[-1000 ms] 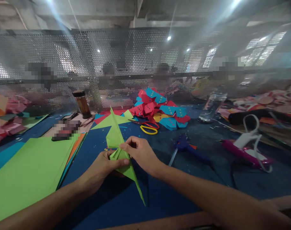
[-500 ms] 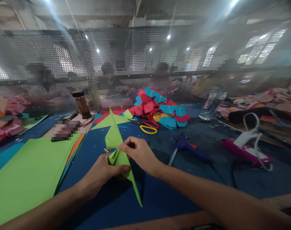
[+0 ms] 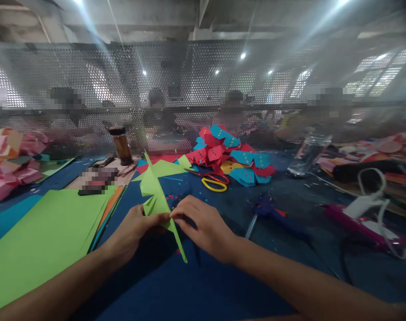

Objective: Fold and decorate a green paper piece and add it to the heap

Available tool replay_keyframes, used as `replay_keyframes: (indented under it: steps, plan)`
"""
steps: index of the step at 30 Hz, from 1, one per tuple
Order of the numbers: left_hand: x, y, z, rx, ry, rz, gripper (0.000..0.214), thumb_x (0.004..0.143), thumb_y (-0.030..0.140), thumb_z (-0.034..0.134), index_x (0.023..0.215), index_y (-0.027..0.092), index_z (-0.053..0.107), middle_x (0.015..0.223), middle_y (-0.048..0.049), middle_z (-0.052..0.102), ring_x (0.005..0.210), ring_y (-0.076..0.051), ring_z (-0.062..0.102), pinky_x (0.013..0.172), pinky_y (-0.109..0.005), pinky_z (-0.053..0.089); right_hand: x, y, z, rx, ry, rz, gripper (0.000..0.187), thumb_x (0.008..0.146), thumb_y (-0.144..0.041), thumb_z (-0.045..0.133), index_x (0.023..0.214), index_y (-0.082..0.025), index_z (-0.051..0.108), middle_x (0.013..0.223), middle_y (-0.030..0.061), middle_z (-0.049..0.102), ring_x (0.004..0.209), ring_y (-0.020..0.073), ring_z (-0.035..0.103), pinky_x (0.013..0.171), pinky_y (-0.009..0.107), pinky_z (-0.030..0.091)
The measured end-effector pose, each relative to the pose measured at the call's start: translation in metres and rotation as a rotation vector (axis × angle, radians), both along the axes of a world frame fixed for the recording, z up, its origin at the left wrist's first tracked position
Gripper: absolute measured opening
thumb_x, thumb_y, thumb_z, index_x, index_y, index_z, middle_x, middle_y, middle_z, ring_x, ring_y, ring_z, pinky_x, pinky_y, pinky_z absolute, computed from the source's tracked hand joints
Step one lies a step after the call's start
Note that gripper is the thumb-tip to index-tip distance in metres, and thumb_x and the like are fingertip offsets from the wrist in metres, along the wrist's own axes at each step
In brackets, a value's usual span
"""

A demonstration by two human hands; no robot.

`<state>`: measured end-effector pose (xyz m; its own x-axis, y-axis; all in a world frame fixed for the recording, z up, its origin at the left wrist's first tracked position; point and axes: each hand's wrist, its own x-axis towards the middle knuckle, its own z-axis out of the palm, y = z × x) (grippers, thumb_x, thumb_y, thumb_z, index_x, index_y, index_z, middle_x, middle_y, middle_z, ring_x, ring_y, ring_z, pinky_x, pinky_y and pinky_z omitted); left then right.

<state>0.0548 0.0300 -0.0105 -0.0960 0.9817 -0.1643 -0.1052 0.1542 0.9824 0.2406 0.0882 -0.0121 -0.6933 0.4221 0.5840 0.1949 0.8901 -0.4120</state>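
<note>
A folded piece of green paper [image 3: 157,189] is held up over the blue table, its long creased edge slanting from upper left to lower right. My left hand [image 3: 136,229] grips its lower left part, thumb on top and fingers beneath. With thumb and fingertips, my right hand [image 3: 204,225] pinches the creased edge beside the left thumb. Beyond the paper lie scissors [image 3: 215,184] with red and yellow handles, next to more green paper [image 3: 166,169]. A stack of green sheets [image 3: 52,232] lies to the left of my left hand.
Red and blue folded paper shapes [image 3: 234,154] are heaped at the back. A blue glue gun [image 3: 276,211] and a purple tool [image 3: 361,225] lie right. A brown jar [image 3: 121,146] and a clear bottle [image 3: 308,154] stand before a perforated screen [image 3: 186,80]; people sit behind it.
My right hand has moved a little down along the paper's edge. My left thumb now lies closer to that crease. The view has shifted slightly left.
</note>
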Motion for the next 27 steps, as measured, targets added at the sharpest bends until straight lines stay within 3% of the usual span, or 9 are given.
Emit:
replay_keyframes:
  steps: [3, 15, 23, 27]
  plan:
    - [-0.0025, 0.0018, 0.0007, -0.006, 0.008, 0.013, 0.021, 0.066, 0.030, 0.080, 0.079, 0.016, 0.070, 0.077, -0.0007, 0.069, 0.067, -0.012, 0.061, 0.062, -0.020, 0.051, 0.0007, 0.0015, -0.0039, 0.126, -0.065, -0.003, 0.012, 0.091, -0.015, 0.054, 0.101, -0.020, 0.058, 0.100, 0.0060, 0.063, 0.096, 0.0181, 0.057, 0.084, 0.032, 0.045]
    - [-0.0021, 0.0008, -0.0010, 0.008, -0.025, -0.011, 0.022, 0.067, 0.029, 0.080, 0.078, 0.014, 0.068, 0.072, -0.0009, 0.067, 0.062, -0.011, 0.059, 0.059, -0.020, 0.048, 0.0034, 0.0001, 0.0029, 0.319, -0.196, -0.030, 0.013, 0.096, -0.022, 0.050, 0.105, -0.018, 0.059, 0.099, 0.0066, 0.065, 0.096, 0.0204, 0.056, 0.080, 0.034, 0.039]
    - [-0.0007, 0.0011, -0.0043, 0.028, 0.001, -0.027, 0.025, 0.067, 0.030, 0.079, 0.079, 0.012, 0.069, 0.072, -0.0051, 0.069, 0.062, -0.015, 0.061, 0.060, -0.025, 0.049, 0.0023, 0.0001, 0.0013, 0.311, -0.195, -0.038, 0.014, 0.098, -0.023, 0.046, 0.100, -0.017, 0.059, 0.098, 0.0071, 0.066, 0.092, 0.0195, 0.056, 0.077, 0.034, 0.037]
    - [0.0006, 0.0013, -0.0035, 0.030, -0.001, -0.022, 0.022, 0.065, 0.029, 0.080, 0.074, 0.013, 0.067, 0.067, -0.0008, 0.067, 0.058, -0.012, 0.058, 0.058, -0.022, 0.047, 0.0014, 0.0004, -0.0015, 0.236, -0.156, -0.052, 0.014, 0.098, -0.025, 0.047, 0.099, -0.017, 0.059, 0.097, 0.0069, 0.066, 0.092, 0.0194, 0.057, 0.078, 0.033, 0.038]
